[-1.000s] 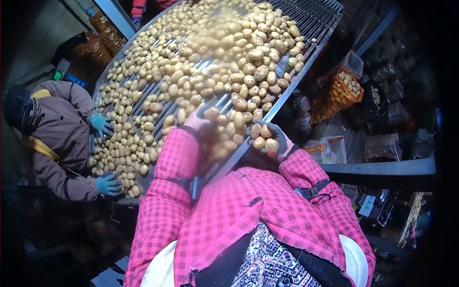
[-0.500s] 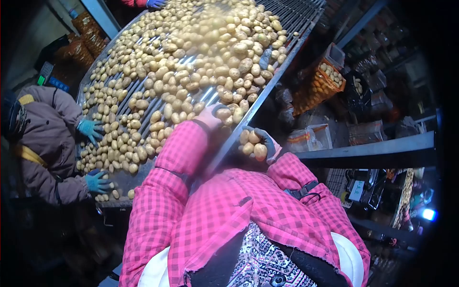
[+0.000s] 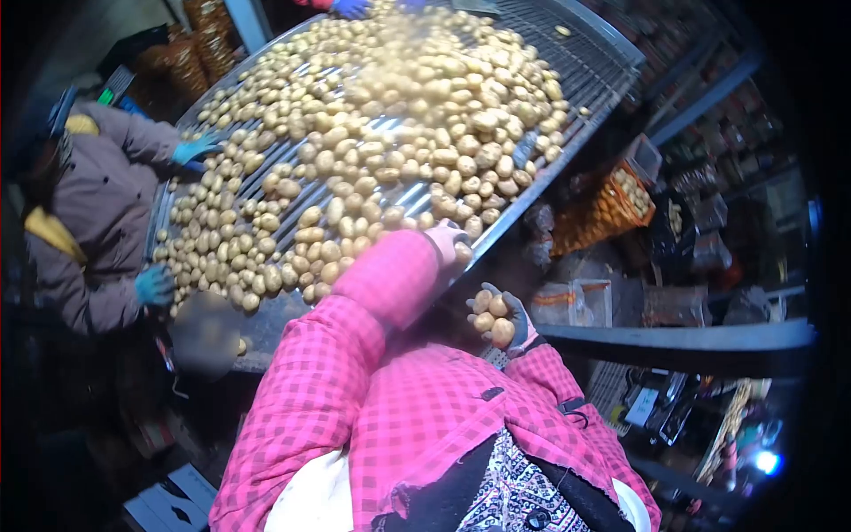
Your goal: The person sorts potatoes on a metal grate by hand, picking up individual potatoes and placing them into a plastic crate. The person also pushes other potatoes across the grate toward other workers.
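Note:
My left hand [image 3: 446,238] is at the near right edge of the sorting table, its fingers curled round a potato [image 3: 463,254]. Beyond it lie many loose potatoes [image 3: 355,142] on the bars. Just outside the metal rim [image 3: 505,222], my right hand [image 3: 517,317], in a dark glove, is closed round three visible potatoes [image 3: 494,317], palm up.
A co-worker in a brown jacket [image 3: 111,191] stands at the left with teal-gloved hands by the potatoes. Blue-gloved hands [image 3: 352,8] show at the far edge. On the right are an orange mesh sack [image 3: 603,215], a clear-sided box [image 3: 592,301] and a metal beam [image 3: 691,337].
The view has shifted. My left hand has moved along the rim, while my right hand still holds its potatoes, a little farther from the rim. The co-worker's upper hand has reached farther over the potatoes.

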Demonstrator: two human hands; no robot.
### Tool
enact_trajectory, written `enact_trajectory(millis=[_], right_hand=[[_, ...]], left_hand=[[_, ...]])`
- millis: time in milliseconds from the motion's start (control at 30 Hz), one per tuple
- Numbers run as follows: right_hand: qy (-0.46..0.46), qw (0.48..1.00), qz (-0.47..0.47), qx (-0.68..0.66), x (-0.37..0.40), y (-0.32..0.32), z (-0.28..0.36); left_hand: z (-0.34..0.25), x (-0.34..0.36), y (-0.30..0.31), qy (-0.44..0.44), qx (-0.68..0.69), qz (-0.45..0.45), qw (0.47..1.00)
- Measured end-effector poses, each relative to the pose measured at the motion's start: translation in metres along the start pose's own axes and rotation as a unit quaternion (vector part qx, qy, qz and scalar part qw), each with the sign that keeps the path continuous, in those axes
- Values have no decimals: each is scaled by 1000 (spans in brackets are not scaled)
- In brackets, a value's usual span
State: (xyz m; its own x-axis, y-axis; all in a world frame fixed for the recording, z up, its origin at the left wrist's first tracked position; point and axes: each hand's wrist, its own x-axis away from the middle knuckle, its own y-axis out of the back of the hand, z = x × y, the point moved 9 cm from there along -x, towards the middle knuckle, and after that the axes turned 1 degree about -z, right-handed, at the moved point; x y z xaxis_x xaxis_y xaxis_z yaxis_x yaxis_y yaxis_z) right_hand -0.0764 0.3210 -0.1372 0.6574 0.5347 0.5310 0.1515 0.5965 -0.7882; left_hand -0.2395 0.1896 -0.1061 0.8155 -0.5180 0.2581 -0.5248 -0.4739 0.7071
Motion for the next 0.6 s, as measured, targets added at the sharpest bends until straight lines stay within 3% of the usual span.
enact_trajectory(millis=[67,167,200,233,267,300,333,400,467,500,567,600], right_hand=[[4,1000,0,25,-4,-14,6],[10,998,17,67,-13,-52,22],[9,996,68,57,-17,-70,26],[6,995,97,34,-22,-83,31],[1,992,125,8,-27,-97,33],[33,998,54,-2,-34,-97,38],[-6,996,78,45,-40,-108,39],[-58,986,140,64,-64,-108,37],[-60,983,114,129,-84,-127,31],[-48,984,93,145,-95,-132,28],[-28,977,40,209,-108,-148,15],[-108,971,106,187,-110,-156,3]], left_hand=[[1,0,-10,-34,-17,44,998],[12,16,4,-13,99,-91,991],[22,25,11,8,155,-151,976],[14,45,31,19,225,-107,968],[31,55,36,29,319,-134,938],[47,64,40,34,409,-163,897],[49,105,69,143,427,-219,866],[73,124,79,84,511,-229,825],[90,165,82,117,630,-234,731],[88,197,95,119,593,-260,753],[120,239,84,16,635,-381,672],[132,270,78,-10,650,-429,627]])
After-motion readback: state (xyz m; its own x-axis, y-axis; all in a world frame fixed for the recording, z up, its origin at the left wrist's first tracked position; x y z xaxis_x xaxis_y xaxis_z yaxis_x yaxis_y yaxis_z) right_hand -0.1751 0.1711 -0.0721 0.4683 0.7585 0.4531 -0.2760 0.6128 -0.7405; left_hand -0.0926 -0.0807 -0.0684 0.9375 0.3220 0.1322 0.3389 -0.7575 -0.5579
